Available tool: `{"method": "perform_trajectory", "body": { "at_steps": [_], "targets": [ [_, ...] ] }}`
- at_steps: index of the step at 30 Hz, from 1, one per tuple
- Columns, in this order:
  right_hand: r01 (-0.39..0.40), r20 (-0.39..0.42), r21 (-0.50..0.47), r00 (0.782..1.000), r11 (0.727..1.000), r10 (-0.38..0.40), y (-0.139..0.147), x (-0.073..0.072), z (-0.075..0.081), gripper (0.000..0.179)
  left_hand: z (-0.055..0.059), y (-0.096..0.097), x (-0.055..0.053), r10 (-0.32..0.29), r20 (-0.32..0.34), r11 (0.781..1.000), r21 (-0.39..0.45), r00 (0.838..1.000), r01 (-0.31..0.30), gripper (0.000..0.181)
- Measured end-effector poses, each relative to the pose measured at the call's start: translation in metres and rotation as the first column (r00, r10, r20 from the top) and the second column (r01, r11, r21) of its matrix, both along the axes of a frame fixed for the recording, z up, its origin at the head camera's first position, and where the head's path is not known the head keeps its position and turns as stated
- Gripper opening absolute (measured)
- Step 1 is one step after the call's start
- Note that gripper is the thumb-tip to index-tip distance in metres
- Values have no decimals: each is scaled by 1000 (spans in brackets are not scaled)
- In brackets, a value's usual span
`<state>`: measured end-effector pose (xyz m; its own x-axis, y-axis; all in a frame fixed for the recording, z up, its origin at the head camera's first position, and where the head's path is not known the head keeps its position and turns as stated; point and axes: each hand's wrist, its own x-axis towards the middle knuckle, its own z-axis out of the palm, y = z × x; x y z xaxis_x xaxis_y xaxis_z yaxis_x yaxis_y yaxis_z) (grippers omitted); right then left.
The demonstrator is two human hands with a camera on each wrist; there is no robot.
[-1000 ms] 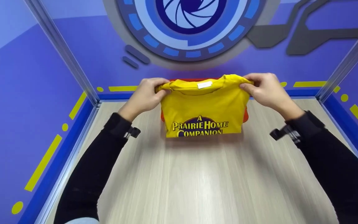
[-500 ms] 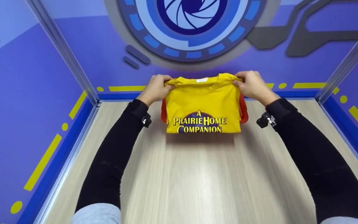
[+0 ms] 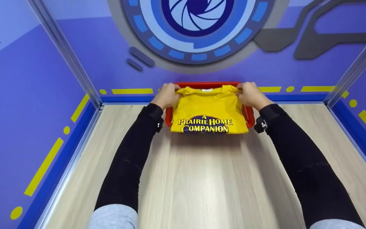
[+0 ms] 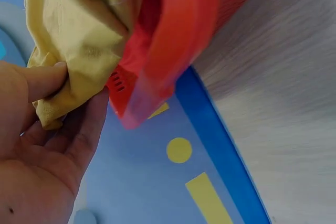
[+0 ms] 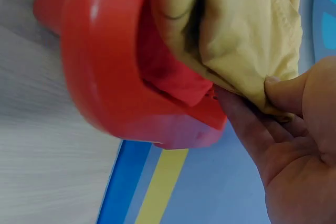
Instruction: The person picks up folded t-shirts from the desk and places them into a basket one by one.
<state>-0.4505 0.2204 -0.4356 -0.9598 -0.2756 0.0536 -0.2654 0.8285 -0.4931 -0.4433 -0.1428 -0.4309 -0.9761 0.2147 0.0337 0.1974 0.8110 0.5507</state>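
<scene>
A folded yellow T-shirt (image 3: 209,106) with a printed front and a white neck label lies over a red plastic basket (image 3: 205,84) by the back wall. Its lower edge covers the basket's front. My left hand (image 3: 167,96) pinches the shirt's left shoulder corner between thumb and fingers. At the opposite shoulder, my right hand (image 3: 251,95) has the same kind of pinch. Both wrist views show the cloth (image 4: 86,40) beside the basket's rim (image 5: 94,61). Inside the basket, partly hidden under the shirt, is some red material (image 5: 170,69), perhaps cloth.
The basket stands on a light wood-grain table (image 3: 202,184). A printed purple-blue wall (image 3: 91,57) rises right behind it. Side panels with metal corner posts (image 3: 65,51) bound the table left and right.
Both hands have come closer together and lowered the shirt onto the basket. More of the red rim shows behind and beside the shirt. Each hand keeps its hold on a shoulder corner.
</scene>
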Motion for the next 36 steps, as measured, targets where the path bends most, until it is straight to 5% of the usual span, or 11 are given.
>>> {"method": "perform_trajectory", "body": {
  "at_steps": [10, 18, 29, 36],
  "targets": [
    [-26, 49, 64, 999, 998, 23, -5, 1, -9, 12, -12, 10, -3, 3, 47, 996, -89, 999, 2, 29],
    [-16, 18, 78, 1000, 997, 15, -6, -1, -13, 20, -17, 19, -10, 5, 30, 992, -128, 1000, -1, 33],
    [26, -35, 141, 999, 990, -21, -9, 4, -12, 13, -12, 28, -12, 35, 45, 996, -88, 998, -31, 46],
    [43, -54, 176, 998, 983, -34, -12, 4, -11, 16, -18, 24, -11, 52, 48, 996, -71, 997, -49, 55]
  ]
}}
